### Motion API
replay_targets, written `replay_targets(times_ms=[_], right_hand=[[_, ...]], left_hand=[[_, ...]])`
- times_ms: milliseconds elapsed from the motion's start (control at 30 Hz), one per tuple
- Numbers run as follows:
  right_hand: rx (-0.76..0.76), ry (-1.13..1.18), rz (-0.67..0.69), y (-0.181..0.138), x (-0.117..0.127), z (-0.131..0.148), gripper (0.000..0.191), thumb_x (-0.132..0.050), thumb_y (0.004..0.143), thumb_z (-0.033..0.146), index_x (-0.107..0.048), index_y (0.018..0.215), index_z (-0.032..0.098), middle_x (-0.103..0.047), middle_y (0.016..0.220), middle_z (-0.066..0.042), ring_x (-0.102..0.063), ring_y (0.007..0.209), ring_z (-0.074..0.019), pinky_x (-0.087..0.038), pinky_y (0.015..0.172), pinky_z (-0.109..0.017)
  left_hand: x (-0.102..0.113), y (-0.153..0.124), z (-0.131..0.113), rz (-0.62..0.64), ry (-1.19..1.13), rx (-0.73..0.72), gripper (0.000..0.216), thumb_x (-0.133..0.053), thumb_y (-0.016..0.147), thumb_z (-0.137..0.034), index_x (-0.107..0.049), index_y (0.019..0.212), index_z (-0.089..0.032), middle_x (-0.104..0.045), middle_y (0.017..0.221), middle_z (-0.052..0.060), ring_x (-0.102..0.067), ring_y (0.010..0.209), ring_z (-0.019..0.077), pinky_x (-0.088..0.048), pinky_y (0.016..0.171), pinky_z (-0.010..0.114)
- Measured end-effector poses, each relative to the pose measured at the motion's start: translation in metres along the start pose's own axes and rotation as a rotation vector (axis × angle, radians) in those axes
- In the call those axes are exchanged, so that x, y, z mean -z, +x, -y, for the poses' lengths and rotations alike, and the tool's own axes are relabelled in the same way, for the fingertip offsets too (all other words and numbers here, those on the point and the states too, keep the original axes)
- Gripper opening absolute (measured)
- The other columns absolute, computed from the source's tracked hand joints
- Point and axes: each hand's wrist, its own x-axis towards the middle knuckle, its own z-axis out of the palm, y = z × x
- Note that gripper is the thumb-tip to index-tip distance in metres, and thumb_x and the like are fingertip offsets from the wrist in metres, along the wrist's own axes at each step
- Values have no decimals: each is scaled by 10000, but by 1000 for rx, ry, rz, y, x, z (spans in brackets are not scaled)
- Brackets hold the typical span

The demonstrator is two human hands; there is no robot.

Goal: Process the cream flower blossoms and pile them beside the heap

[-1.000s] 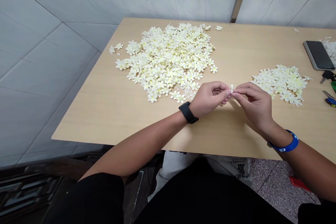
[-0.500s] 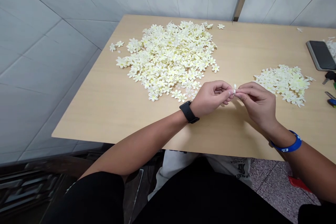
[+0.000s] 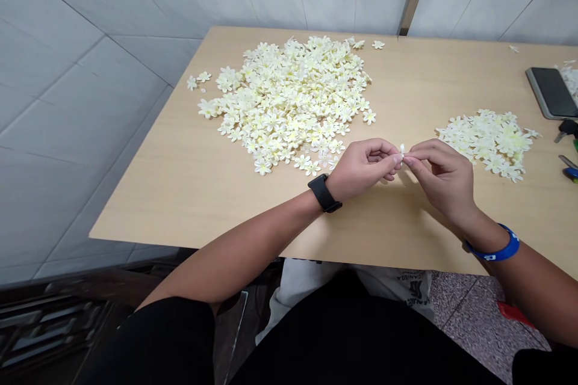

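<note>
A small white artificial flower [image 3: 402,150] is pinched between my two hands, seen edge-on above the table's front part. My left hand [image 3: 365,168], with a black watch at the wrist, grips it between thumb and forefinger. From the other side my right hand [image 3: 445,177] pinches the same flower; a blue wristband sits behind that hand. The fingertips hide most of the flower's lower part. Behind my left hand spreads a big heap of pale yellow-white flowers [image 3: 293,96]. Just beyond my right hand lies a smaller pile of the same flowers [image 3: 490,141].
The wooden table [image 3: 153,192] meets a tiled wall at the back. On its right side lie a phone [image 3: 551,93], a key [image 3: 566,129], blue-handled scissors [image 3: 569,172] partly cut off by the frame, and some small white pieces [image 3: 569,78]. A loose flower [image 3: 378,44] lies near the back edge.
Both hands keep nearly the same place and pinch. The flower between the fingertips has turned slightly; the whole view has shifted a little.
</note>
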Motion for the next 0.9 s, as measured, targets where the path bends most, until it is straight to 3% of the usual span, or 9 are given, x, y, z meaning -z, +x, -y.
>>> replay_targets(times_ms=[200, 400, 500, 567, 667, 767, 900], right_hand=[[-25, -33, 10, 1, 0, 0, 106, -696, 903, 229, -739, 816, 272, -722, 846, -32, -678, 807, -205, -554, 730, -379], [-181, 133, -15, 2, -2, -3, 102, -685, 903, 251, -706, 803, 253, -702, 807, -17, -655, 761, -181, -525, 672, -332], [-206, 151, -71, 10, 11, -17, 90, -667, 921, 266, -705, 842, 246, -695, 783, -9, -649, 723, -172, -518, 649, -324], [-155, -26, -169, 21, 32, -33, 101, -670, 918, 257, -712, 827, 241, -702, 788, -32, -649, 734, -183, -509, 669, -342], [44, -501, -282, 39, 66, -55, 103, -758, 825, 205, -722, 739, 249, -678, 733, -72, -608, 709, -193, -451, 690, -378], [75, -582, -144, 42, 70, -55, 127, -695, 865, 148, -751, 896, 258, -714, 834, -81, -634, 744, -200, -462, 729, -377], [130, -288, 62, 22, 28, -19, 101, -695, 904, 213, -755, 868, 286, -766, 848, -23, -707, 790, -220, -539, 732, -386]], left_hand=[[-1, 0, -1, -49, 33, 14, 211, -781, 825, -286, -668, 826, -108, -686, 745, 44, -652, 642, 92, -584, 629, 218], [1, 4, -3, -189, 152, 41, 68, -701, 808, -130, -653, 765, -110, -661, 657, 13, -619, 562, 70, -529, 560, 177], [3, 7, -2, -215, 135, 62, 60, -674, 810, -105, -649, 756, -107, -676, 671, 18, -612, 552, 64, -534, 555, 179], [4, 8, -2, -230, 107, 60, 71, -677, 820, -114, -644, 758, -106, -687, 684, 25, -619, 563, 68, -548, 561, 187], [4, 9, -1, -256, 73, 49, 95, -697, 839, -148, -647, 771, -104, -695, 701, 33, -640, 603, 78, -573, 595, 200], [3, 10, 2, -257, 46, 25, 110, -713, 850, -171, -654, 784, -105, -699, 721, 37, -651, 635, 82, -585, 621, 207], [2, 9, 6, -209, 12, -10, 135, -726, 867, -212, -661, 814, -106, -693, 737, 34, -649, 644, 80, -590, 638, 215]])
